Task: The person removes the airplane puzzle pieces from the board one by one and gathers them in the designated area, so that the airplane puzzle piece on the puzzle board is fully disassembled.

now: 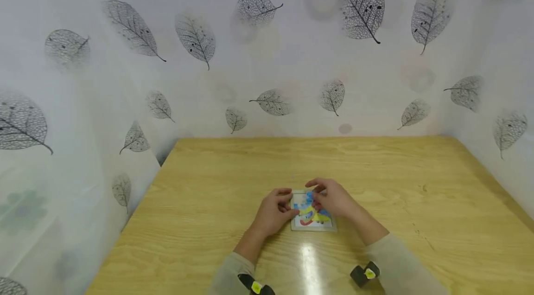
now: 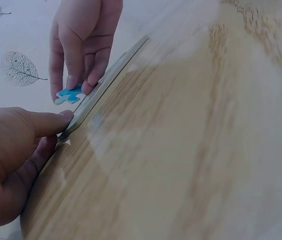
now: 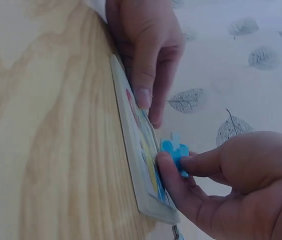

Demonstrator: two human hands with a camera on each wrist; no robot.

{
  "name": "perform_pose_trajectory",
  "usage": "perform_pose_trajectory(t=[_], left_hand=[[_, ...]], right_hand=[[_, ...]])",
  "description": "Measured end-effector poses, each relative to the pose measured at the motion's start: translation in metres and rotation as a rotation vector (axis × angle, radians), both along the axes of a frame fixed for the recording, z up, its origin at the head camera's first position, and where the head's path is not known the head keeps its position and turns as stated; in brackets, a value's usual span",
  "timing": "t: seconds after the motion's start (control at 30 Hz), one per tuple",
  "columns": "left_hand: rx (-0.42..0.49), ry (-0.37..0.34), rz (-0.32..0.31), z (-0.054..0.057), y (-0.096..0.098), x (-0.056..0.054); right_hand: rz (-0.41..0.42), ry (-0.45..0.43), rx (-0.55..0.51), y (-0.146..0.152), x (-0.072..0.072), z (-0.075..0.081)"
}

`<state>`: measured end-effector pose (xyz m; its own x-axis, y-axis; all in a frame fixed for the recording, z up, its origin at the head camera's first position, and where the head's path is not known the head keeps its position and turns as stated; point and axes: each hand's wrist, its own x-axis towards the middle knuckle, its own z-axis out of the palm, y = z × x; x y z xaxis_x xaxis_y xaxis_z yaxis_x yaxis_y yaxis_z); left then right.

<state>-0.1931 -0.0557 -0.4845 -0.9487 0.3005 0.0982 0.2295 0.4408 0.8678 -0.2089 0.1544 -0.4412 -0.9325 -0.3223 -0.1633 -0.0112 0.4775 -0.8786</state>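
A small jigsaw puzzle in a pale frame [image 1: 314, 229] lies on the table, its picture in yellow, blue and red. My left hand [image 1: 270, 215] holds the frame's left side, the thumb [image 2: 56, 122] on top of the edge and the fingers beside it. Over the puzzle's far right part is my right hand [image 1: 337, 201]. Between its thumb and index finger it pinches a blue jigsaw piece [image 3: 175, 150] with knobs, held tilted just above the frame. In the head view the right fingers hide part of the picture.
The wooden table [image 1: 200, 183] reaches back to a pale wall covering [image 1: 292, 58] printed with dark leaf skeletons. Black bands with yellow marks [image 1: 369, 273] sit at both sleeves. Light glares on the tabletop in front of the puzzle.
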Motion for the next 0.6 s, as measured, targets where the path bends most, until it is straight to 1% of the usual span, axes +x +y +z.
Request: perform_pose_trajectory(t=[0.07,0.1,0.2,0.27,0.33,0.43,0.6], left_hand=[[0.002,-0.006,0.002,0.0,0.0,-0.001],[0.004,-0.01,0.003,0.0,0.0,-0.001],[0.009,-0.018,0.003,-0.001,0.0,-0.002],[0.01,-0.02,0.004,-0.001,0.0,-0.002],[0.01,-0.016,0.003,0.0,0.001,-0.002],[0.013,-0.01,0.002,0.001,0.001,-0.001],[0.008,-0.008,0.005,0.003,0.002,0.001]], right_hand=[[-0.009,-0.055,-0.078,0.004,-0.002,0.0],[-0.005,-0.074,-0.101,0.007,-0.002,0.0],[0.012,-0.132,-0.157,0.015,-0.003,0.0],[0.026,-0.152,-0.174,0.021,-0.003,0.001],[0.029,-0.164,-0.183,0.027,-0.003,0.003],[0.059,-0.15,-0.158,0.038,-0.004,0.009],[0.073,-0.142,-0.109,0.058,-0.003,0.018]])
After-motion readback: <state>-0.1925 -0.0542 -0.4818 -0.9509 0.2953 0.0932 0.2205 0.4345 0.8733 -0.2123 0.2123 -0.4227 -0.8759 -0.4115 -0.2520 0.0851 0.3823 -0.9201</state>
